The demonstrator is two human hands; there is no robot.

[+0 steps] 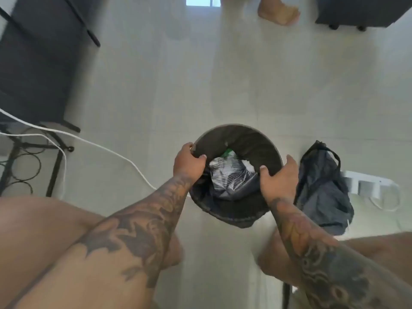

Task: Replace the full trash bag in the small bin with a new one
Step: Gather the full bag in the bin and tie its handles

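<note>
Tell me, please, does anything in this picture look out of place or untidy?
Yes. A dark bag lies crumpled on the floor right of the bin, not inside it. A white cable trails loose across the floor on the left. Both hands, left hand and right hand, grip the bin's rim; nothing looks spilled.

Setting: room in a home, pale tiled floor [156, 85] reflecting a window at top centre. Dark furniture [33, 63] standing at upper left; white cable [89, 141] trailing across the floor at left; white power strip [367, 182] lying at right; a bare foot [278, 13] showing at top.
</note>
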